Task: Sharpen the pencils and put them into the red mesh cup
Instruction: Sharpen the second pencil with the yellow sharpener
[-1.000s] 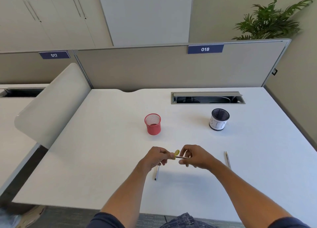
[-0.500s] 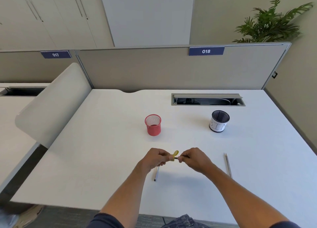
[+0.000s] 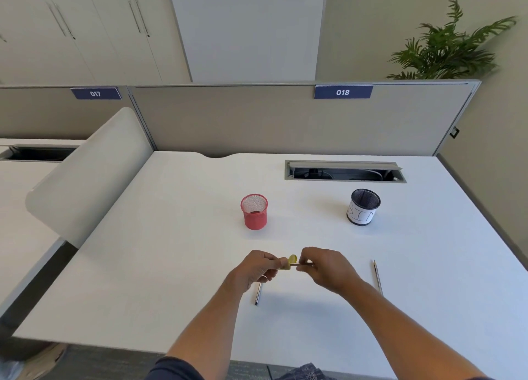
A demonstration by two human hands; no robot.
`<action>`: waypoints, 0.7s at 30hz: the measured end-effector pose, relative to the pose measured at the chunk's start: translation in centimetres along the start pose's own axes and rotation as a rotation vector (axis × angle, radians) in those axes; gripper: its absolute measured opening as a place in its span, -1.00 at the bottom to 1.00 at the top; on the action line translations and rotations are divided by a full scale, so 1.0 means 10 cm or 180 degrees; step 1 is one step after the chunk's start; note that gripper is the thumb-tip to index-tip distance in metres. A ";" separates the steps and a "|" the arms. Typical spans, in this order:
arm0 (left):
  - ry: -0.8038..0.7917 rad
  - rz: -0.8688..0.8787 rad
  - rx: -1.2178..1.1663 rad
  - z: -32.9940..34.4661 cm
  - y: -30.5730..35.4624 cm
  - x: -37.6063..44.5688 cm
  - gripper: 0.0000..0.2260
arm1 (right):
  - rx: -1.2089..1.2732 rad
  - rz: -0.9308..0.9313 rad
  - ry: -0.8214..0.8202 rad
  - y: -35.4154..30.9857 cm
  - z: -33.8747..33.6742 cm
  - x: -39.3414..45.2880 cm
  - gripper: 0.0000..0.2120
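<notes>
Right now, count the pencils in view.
3. One pencil is held between both hands at the yellow sharpener, one lies under the left hand, one lies right of the right hand.

The 2 hands meet near the middle of the surface (image 3: 171, 251), toward its near edge. The left hand (image 3: 254, 271) sits at 9 o'clock of the sharpener (image 3: 290, 262), the right hand (image 3: 325, 268) at 3 o'clock, with a pencil (image 3: 303, 263) between them. The red mesh cup (image 3: 254, 211) stands at 11 o'clock from the hands, well apart. A second cup (image 3: 363, 207) stands at 1 o'clock, to the right of the red mesh cup. Behind it, at 12 o'clock, lies the cable slot (image 3: 344, 171). A loose pencil (image 3: 377, 275) lies at 3 o'clock of the right hand. Another pencil (image 3: 258, 293) lies at 6 o'clock, partly under the left hand. The partition (image 3: 285, 122) stands along the far edge.
</notes>
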State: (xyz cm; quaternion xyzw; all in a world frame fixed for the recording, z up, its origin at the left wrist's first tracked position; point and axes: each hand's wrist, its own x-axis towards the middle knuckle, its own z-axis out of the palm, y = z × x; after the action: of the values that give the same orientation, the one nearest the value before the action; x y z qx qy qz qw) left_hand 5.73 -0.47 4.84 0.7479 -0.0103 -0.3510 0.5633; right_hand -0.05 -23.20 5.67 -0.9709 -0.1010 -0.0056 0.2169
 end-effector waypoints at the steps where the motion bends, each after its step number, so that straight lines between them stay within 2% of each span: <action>1: -0.0014 -0.0016 -0.0098 0.00 0.00 0.00 -0.74 | -0.0160 -0.0140 0.0207 -0.01 0.01 0.01 -0.85; 3: -0.0040 -0.0025 -0.0298 0.01 0.00 0.00 -0.78 | -0.0336 -0.0201 0.0283 -0.05 -0.02 0.04 -0.82; 7: -0.0005 0.0035 -0.0323 0.05 0.02 0.02 -0.76 | -0.0191 0.0111 -0.0034 -0.08 -0.08 0.05 -0.79; 12: -0.0045 0.0142 -0.0010 0.05 0.03 0.04 -0.73 | 0.1106 0.1029 -0.0710 -0.08 -0.12 0.10 -0.81; 17: -0.0159 0.0175 0.0244 0.06 -0.02 0.02 -0.78 | 0.1980 0.1302 -0.1472 -0.02 -0.21 0.09 -0.72; 21: -0.0129 0.0149 0.0295 0.07 -0.02 0.03 -0.76 | 0.2075 0.1274 -0.1726 0.01 -0.23 0.10 -0.74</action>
State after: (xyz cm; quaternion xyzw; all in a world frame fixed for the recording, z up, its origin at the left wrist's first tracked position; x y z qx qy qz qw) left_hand 5.51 -1.12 4.46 0.7655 -0.0554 -0.3520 0.5358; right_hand 1.04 -24.03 7.77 -0.8190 0.0387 0.3223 0.4732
